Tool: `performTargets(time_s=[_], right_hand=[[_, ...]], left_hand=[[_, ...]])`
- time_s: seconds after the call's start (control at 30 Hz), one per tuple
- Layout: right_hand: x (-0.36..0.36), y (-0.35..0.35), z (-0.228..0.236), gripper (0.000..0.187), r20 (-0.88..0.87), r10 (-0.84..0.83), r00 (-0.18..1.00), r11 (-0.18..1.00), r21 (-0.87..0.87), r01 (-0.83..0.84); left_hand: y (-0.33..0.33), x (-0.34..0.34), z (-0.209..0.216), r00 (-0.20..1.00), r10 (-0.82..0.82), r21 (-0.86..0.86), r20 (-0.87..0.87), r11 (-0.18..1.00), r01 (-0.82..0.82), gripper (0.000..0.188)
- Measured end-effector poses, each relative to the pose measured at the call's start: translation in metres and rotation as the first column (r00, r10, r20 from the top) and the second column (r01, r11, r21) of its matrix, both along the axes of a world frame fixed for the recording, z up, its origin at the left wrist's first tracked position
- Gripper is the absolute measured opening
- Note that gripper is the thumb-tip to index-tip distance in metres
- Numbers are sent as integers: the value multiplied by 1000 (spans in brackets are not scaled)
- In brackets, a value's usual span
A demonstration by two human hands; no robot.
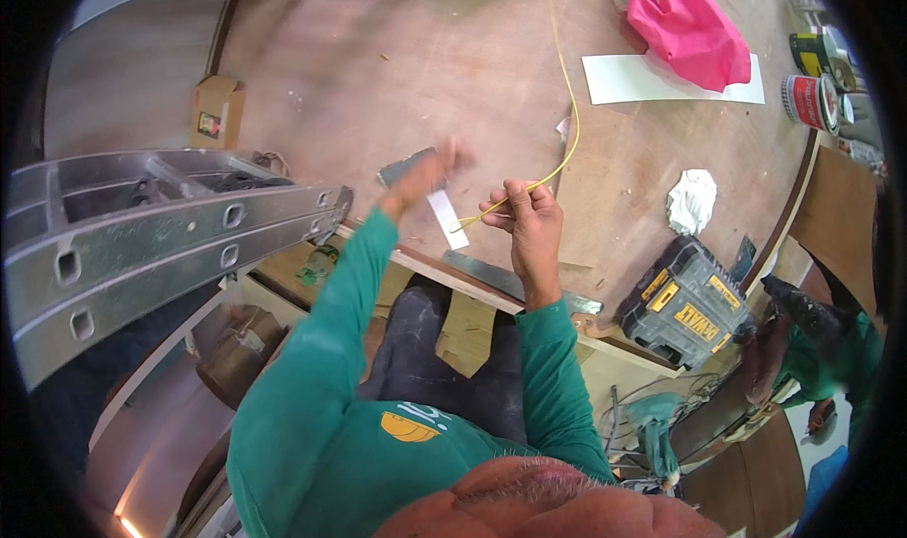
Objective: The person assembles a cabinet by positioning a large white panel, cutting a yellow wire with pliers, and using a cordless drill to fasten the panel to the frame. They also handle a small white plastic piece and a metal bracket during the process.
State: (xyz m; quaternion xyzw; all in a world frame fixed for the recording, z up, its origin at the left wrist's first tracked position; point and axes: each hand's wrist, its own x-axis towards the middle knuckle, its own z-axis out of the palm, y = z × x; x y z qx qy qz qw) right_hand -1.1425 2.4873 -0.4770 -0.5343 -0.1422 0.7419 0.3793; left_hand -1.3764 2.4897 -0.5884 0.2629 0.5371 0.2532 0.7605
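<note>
My right hand (535, 224) pinches a thin yellow cord (573, 99) between thumb and fingers. The cord's near end forms a small loop to the left of that hand, and its other end runs off past the far edge of the view. My left hand (436, 174) is smeared by motion, so its fingers cannot be made out. Partly behind it lies a dark grey flat piece (401, 168). Below the left hand, a narrow white strip (450, 224) lies on the wooden work surface (453, 75), under the looped end of the cord.
An aluminium ladder (170, 226) reaches in from the left. A long metal blade (487, 275) lies along the near edge. To the right are a tool case (682, 302), a white cloth (693, 201), a pink bag (685, 28) and paint tins (810, 102). Another person's green sleeve (855, 354) shows at the far right.
</note>
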Motion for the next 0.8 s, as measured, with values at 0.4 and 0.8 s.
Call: performTargets(time_s=[0.4, 0.8], right_hand=[[-1, -48, 48, 24, 1, 64, 998, 996, 68, -64], [92, -12, 31, 19, 127, -135, 983, 988, 89, 124]], left_hand=[[-265, 22, 173, 961, 254, -16, -106, 966, -257, 38], [-289, 73, 188, 975, 81, -145, -208, 983, -113, 32]])
